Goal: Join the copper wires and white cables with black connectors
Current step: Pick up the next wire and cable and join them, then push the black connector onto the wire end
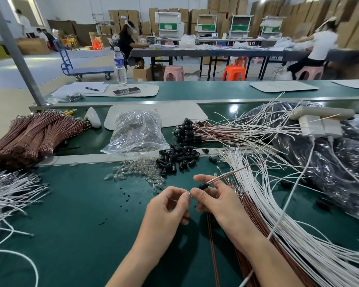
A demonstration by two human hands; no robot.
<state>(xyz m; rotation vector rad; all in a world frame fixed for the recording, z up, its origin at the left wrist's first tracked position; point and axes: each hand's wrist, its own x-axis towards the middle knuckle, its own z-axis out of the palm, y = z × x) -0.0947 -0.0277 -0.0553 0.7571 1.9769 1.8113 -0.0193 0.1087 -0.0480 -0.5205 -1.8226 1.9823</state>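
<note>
Both hands sit lower centre on my feed, over the green bench mat (71, 224). Right hand (216, 196) pinches a black connector (203, 185) between thumb and fingers, with the forefinger stretched out above it. A copper wire (243, 168) runs out of the connector toward the upper right. A pale strand lies along it, and I can't tell if that's a white cable. Left hand (168, 206) has curled fingers, thumb and forefinger tips pressed on a small shiny piece (190, 194) right at the connector's lower-left end. I can't tell what the piece is.

Loose connectors (177, 158) are heaped just above the hands, with clear glass bulbs (137, 172) to their left and a plastic bag (136, 133) above those. White cables (282, 206) fan across the right side, with copper wires (249, 220) under them beside the right forearm. Tied copper bundles (29, 135) lie at middle left. Joined sets (187, 131) with connectors fitted lie at centre frame, above the loose heap.
</note>
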